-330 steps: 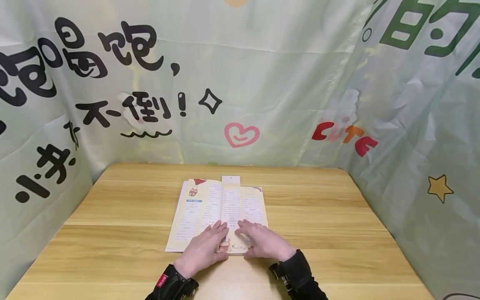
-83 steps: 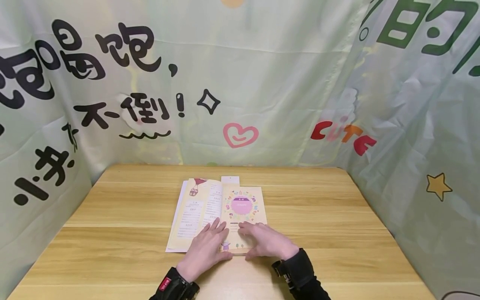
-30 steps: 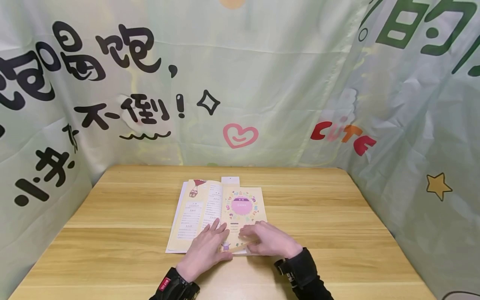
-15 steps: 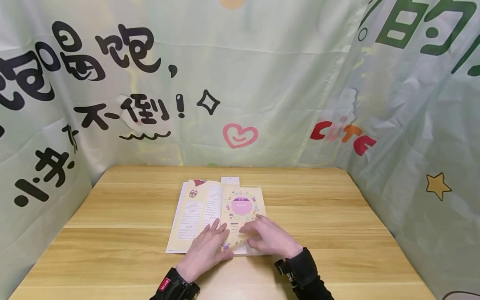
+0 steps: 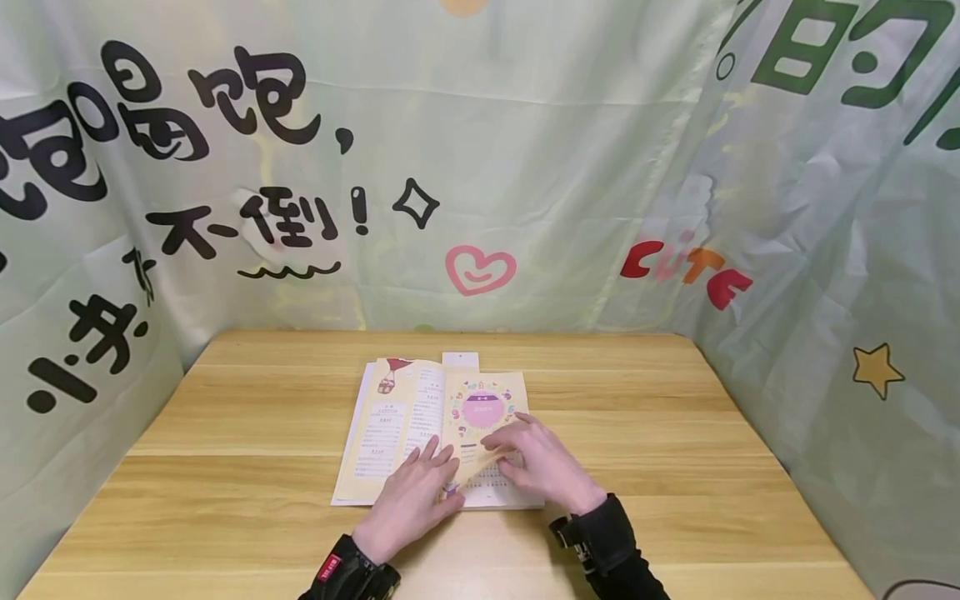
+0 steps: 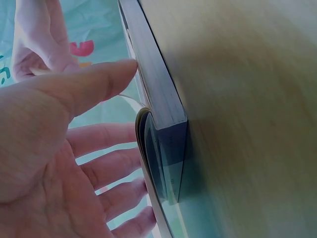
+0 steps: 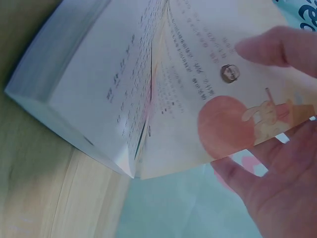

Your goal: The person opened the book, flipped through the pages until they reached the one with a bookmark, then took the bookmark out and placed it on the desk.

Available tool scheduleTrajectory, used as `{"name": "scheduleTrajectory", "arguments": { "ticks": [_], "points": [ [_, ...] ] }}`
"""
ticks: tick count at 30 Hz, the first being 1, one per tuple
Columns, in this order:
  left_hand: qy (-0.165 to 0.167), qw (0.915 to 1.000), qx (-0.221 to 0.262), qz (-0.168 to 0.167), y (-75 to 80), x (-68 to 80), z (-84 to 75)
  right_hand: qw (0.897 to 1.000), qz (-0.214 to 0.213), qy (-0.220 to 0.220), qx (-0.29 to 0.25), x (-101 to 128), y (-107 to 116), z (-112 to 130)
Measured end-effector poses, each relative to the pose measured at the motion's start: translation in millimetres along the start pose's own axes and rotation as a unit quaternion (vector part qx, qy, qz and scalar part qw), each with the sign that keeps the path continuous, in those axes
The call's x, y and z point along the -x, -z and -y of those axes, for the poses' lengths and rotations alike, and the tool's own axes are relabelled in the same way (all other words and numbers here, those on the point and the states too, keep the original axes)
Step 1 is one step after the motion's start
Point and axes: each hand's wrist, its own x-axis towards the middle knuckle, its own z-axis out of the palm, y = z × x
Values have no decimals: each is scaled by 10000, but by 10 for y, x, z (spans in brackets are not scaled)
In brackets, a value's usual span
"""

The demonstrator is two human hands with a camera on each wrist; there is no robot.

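Observation:
An open book [image 5: 382,450] lies on the wooden table, its lower edge toward me. My left hand [image 5: 408,504] rests on the lower part of the spread near the fold, fingers spread and straight. In the left wrist view the left thumb [image 6: 104,87] reaches to the book's thick lower edge [image 6: 161,79]. My right hand [image 5: 551,462] pinches a page [image 5: 483,408] with a pink circle and lifts its lower right corner. Printed text shows underneath. The right wrist view shows the page's underside [image 7: 225,124], with a rabbit drawing, between thumb and fingers.
A pale card-like tab [image 5: 461,360] sticks out past the book's top edge. The table [image 5: 675,467] spreads around the book. A printed cloth [image 5: 570,167] hangs behind and at both sides. A dark cable [image 5: 911,582] curves at the lower right.
The right-hand page was a text list, later the pink-circle page. Over the last second my right hand has raised that page's lower corner, baring more print below. The left hand has barely moved.

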Motion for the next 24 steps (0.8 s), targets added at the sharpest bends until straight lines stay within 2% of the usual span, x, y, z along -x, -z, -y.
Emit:
{"name": "scheduleTrajectory", "arguments": {
  "ticks": [8, 15, 20, 24],
  "points": [
    [-118, 9996, -204, -151, -5, -17, -5, 9964, -806, 211, 164, -17, 12, 2],
    [-112, 9994, -260, -180, 10, -22, -30, 9867, -1552, 463, 122, -35, 8, -18],
    [-54, 9992, -265, -311, 9, -20, -51, 9784, -2035, 376, -10, -48, 5, -20],
    [15, 9991, -231, -360, -5, -21, -65, 9761, -2155, 260, -139, -56, -16, -15]
  ]
}}
